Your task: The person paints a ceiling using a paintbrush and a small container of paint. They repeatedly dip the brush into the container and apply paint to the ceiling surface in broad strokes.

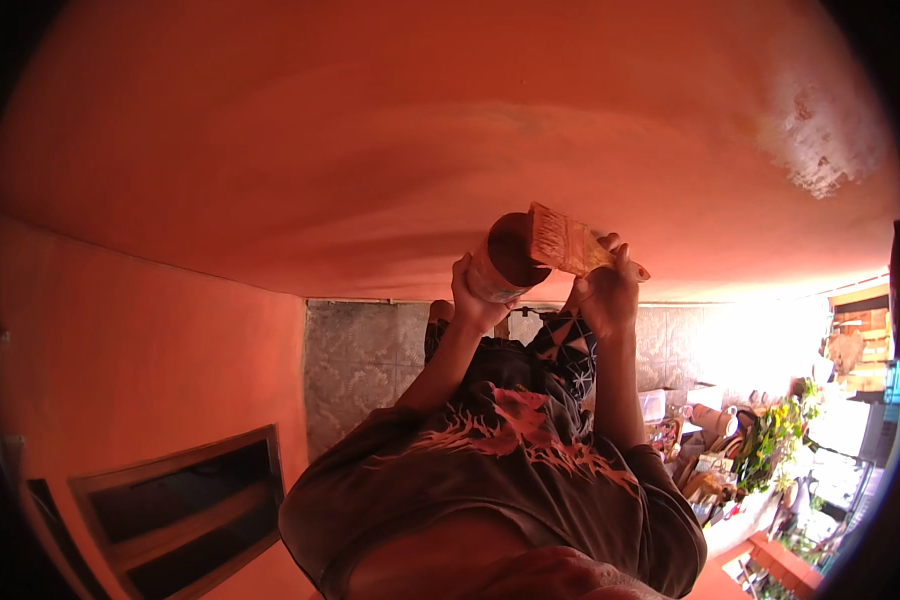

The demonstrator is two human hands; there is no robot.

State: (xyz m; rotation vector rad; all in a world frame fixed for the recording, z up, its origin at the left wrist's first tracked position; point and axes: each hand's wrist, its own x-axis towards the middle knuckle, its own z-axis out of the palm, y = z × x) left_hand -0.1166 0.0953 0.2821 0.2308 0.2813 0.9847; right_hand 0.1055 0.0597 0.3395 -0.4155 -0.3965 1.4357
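My left hand (477, 306) is wrapped around a round can (487, 282), which is tilted so that its dark opening shows. How much is inside cannot be made out. In my right hand (611, 292) is a wide flat paintbrush (567, 243), gripped by its handle. Its bristles, stained orange, are at the right side of the can's mouth; whether they touch the rim is unclear. Just beyond both hands rises an orange wall (450, 130), with darker streaks low down behind the can.
A whitish rough patch (820, 140) marks the wall at far right. To the left, another orange wall (160, 340) has a dark framed window (185, 510). Patterned tiles (360, 350) cover the floor. Plants (775, 440) and piled household items (705, 450) lie at right, near bright daylight.
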